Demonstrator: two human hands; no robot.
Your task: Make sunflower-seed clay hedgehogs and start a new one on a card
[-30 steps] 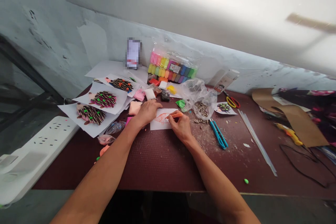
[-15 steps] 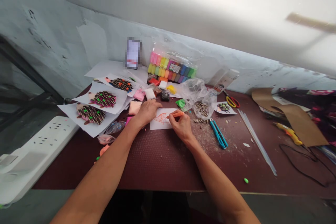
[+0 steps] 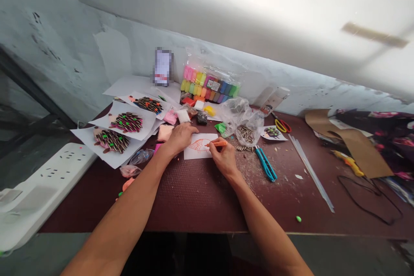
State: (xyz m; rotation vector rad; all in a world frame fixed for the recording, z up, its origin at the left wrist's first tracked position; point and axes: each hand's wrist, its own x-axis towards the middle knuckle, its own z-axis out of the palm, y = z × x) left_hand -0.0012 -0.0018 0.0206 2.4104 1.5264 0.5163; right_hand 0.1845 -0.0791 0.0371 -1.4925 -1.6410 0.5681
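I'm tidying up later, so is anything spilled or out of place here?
Some sunflower seeds lie loose outside their plastic bag, apparently spilled, and a small green blob sits alone near the front edge of the table.

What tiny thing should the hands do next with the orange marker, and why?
Perhaps the right hand could add one small stroke inside the orange rounded drawing. The orange marker is already in its grip, tip at the drawing, whose middle looks plainer than its patterned left part. The left hand lies at the edge of the small white paper, so it could help steady it.
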